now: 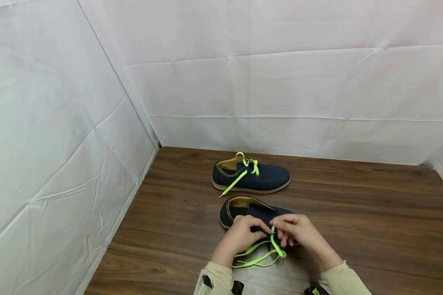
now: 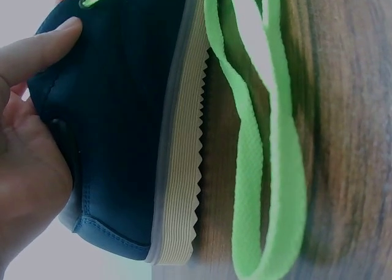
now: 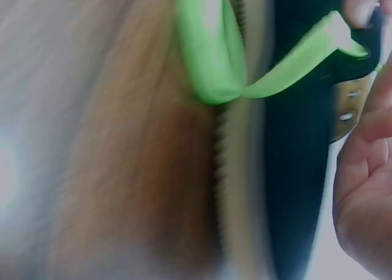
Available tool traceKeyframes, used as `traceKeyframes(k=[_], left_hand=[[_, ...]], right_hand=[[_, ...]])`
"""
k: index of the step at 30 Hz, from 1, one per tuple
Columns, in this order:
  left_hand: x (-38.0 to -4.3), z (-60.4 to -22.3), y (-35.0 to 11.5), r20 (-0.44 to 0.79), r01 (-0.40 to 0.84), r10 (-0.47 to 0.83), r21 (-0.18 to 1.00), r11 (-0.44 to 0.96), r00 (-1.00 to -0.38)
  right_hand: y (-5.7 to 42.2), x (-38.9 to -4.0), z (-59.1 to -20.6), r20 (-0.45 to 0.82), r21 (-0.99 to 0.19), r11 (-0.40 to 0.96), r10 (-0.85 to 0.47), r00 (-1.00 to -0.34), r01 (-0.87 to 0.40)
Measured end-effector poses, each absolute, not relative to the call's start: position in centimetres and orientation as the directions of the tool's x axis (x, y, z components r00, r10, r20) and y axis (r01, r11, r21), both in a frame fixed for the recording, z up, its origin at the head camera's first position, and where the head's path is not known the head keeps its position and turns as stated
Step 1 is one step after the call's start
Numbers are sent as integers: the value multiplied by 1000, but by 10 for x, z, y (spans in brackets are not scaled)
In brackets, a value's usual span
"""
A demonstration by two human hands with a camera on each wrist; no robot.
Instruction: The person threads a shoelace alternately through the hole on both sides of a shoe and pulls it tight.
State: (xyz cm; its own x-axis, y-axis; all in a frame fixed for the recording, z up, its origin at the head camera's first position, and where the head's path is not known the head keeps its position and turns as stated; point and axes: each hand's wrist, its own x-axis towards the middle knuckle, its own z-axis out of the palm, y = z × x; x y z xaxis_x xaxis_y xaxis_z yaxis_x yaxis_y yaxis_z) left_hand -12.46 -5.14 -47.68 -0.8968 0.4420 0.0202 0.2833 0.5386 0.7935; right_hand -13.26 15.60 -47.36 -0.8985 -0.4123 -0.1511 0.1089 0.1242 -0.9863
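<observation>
A dark navy shoe (image 1: 260,210) with a tan inner lining lies on its sole, toe to the right, in front of both hands. My left hand (image 1: 243,234) pinches the shoe's eyelet flap, thumb on the outside, as the left wrist view shows. A neon green shoelace (image 2: 283,170) passes through an eyelet there and hangs in loose loops down the near side. With thumb and fingertips my right hand (image 1: 297,230) pinches the shoelace (image 3: 300,62) close to the flap. The exact fingertip contact is partly hidden.
Behind it stands a second navy shoe (image 1: 273,176), its green lace (image 1: 234,183) threaded through the upper part with one end trailing. Both shoes are on a dark wooden table (image 1: 373,213). White sheeting (image 1: 299,90) rises behind the table and on the left.
</observation>
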Motion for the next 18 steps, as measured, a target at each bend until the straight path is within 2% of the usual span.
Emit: traceKeyframes(k=[2, 4, 6, 12, 18], left_hand=[[-125, -477, -51, 30, 295, 448, 792, 535, -894], [-125, -477, -51, 33, 297, 451, 794, 531, -892], [-125, -477, -52, 34, 297, 451, 795, 528, -892], [-123, -476, -52, -9, 245, 440, 821, 516, -898], [-122, -476, -51, -15, 239, 442, 825, 512, -897]], right_hand=[[155, -137, -465, -92, -996, 32, -341, -936, 86], [155, -142, -452, 10, -1000, -30, -282, -959, -2], [156, -148, -439, 131, -991, -56, -260, -957, -121], [160, -156, -398, 441, -897, -88, -253, -861, -433], [159, -154, -379, 543, -833, -57, -275, -793, -551]])
